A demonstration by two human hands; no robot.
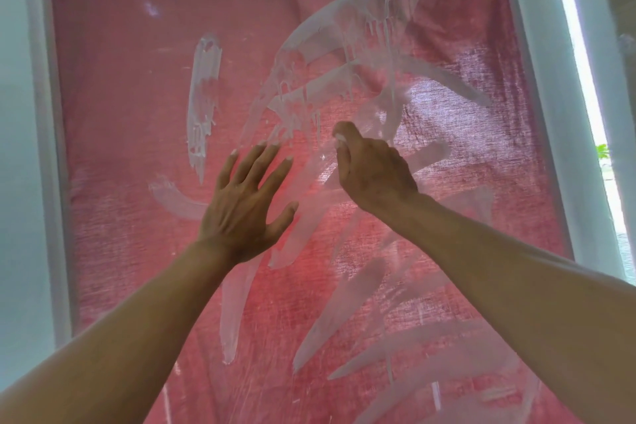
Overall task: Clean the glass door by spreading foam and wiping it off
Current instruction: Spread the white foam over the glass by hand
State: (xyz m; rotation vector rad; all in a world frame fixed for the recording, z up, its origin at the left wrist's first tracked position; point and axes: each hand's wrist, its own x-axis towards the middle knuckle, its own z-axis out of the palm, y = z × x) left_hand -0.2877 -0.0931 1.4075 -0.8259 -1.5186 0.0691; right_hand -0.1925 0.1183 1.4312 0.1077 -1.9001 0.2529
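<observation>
The glass door (120, 79) fills the view, with a pink-red cloth hanging behind it. White foam (344, 21) lies on the pane in thick arcs at upper centre, dripping downward, and in thinner smears lower down. My left hand (247, 203) lies flat on the glass, fingers spread and straight, fingertips white with foam. My right hand (371, 169) is pressed to the glass just right of it, its fingers bent forward against the pane with foam on the tips. Neither hand holds a thing.
A white door frame (557, 113) runs down the right side, with bright daylight and some green leaves (602, 150) beyond it. Another white frame post (41, 148) borders the pane on the left. A separate vertical foam streak (203, 96) sits left of centre.
</observation>
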